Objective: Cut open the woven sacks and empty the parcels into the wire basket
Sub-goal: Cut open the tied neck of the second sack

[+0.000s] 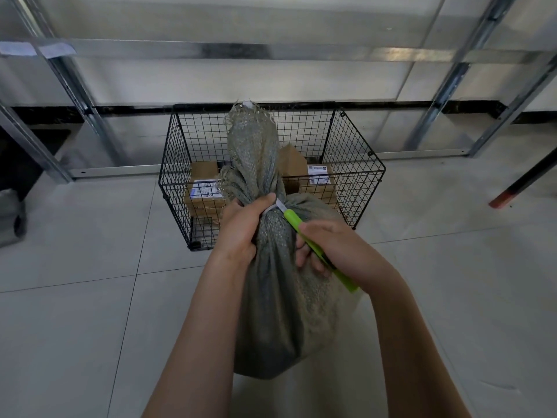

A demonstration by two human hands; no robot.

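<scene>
The woven sack (280, 312) stands upright on the tiled floor (90, 267), directly in front of the wire basket (355, 182). Its neck is gathered and bound with a white tie (272, 209); the loose, frayed top rises above the tie and overlaps the view of the basket.

The left hand (241, 227) grips the gathered neck just below the tie, fingers curled round the fabric. The right hand (328, 248) grips a green utility knife (294, 223), fingers closed round the handle. The knife points up and to the left, with its blade end at the white tie, beside the left thumb.

The basket holds cardboard parcels with printed labels: one on the left side (203, 188) and one on the right side (319, 179). A metal rack frame (211, 52) stands behind the basket against the wall.
</scene>
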